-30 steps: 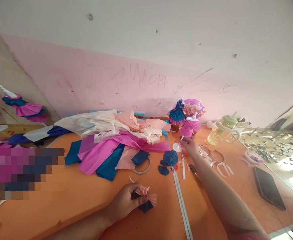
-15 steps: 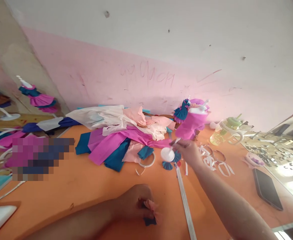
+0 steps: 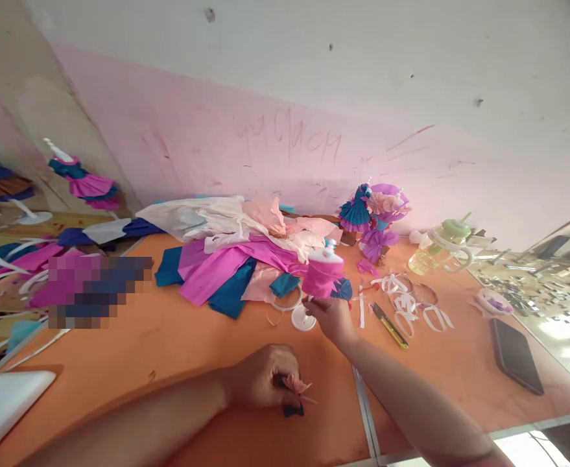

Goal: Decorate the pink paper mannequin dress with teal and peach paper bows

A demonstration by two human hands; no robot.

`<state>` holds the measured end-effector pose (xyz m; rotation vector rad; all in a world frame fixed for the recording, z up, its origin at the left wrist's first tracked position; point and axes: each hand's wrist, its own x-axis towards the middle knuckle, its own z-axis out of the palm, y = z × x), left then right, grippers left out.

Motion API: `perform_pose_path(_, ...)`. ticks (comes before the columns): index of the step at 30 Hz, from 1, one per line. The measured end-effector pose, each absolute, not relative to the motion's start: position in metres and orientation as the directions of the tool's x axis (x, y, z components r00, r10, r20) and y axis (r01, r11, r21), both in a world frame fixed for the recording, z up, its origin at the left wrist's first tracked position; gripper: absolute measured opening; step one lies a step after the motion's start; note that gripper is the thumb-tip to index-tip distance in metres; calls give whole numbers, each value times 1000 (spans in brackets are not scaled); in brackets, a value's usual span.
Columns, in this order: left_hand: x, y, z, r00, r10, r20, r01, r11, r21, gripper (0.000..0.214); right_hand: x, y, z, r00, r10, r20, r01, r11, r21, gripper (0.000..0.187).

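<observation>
My right hand (image 3: 331, 316) is closed round the thin stem of a small doll stand with a white round base (image 3: 303, 318) and a magenta paper dress (image 3: 321, 275), held just above the orange table (image 3: 143, 337). My left hand (image 3: 261, 377) rests on the table nearer me, its fingers pinched on a folded pink and dark blue paper fan piece (image 3: 294, 392).
A heap of magenta, blue, peach and white crepe paper (image 3: 236, 259) lies behind. Finished paper dolls (image 3: 369, 214) stand by the wall. A yellow-black cutter (image 3: 389, 324), paper strips (image 3: 411, 311), a cup (image 3: 438, 250) and a black phone (image 3: 515, 355) lie right.
My right hand lifted the magenta-dressed doll stand away from the group of dolls by the wall and brought it toward me and to the left. My left hand kept its paper piece.
</observation>
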<state>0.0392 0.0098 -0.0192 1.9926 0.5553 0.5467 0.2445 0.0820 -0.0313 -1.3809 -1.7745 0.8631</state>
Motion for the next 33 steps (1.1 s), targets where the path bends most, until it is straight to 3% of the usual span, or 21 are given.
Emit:
perform_pose_path(4, 40, 11, -25, 789, 585, 186, 182, -513, 839, 27, 234, 97, -34, -160, 974, 159, 466, 217, -858, 35)
perform_pose_path(13, 44, 15, -46, 528, 837, 143, 201, -287, 937, 32, 236, 100, -38, -122, 974, 191, 432, 225, -873, 25)
perform_pose_path(18, 44, 16, -48, 356, 928, 114, 185, -189, 964, 40, 248, 87, -33, 54, 968, 246, 385, 207, -900, 30)
perform_pose_path(21, 40, 16, -47, 254, 963, 92, 198, -145, 969, 39, 251, 67, -21, 148, 952, 268, 318, 211, -925, 24)
perform_pose_path(25, 35, 16, -44, 153, 979, 131, 213, -162, 963, 32, 238, 30, 0, -15, 966, 258, 200, 256, -946, 13)
perform_pose_path(27, 33, 15, -43, 132, 976, 174, 217, -199, 956, 30, 231, 15, 4, -150, 965, 214, 195, 241, -951, 23)
perform_pose_path(30, 30, 16, -42, 170, 952, 254, 231, -289, 929, 22, 228, 3, 0, -289, 947, 139, 323, 233, -917, 43)
perform_pose_path(33, 30, 18, -43, 282, 896, 343, 236, -411, 880, 12, 237, 6, -9, -305, 930, 207, 401, 322, -857, 17)
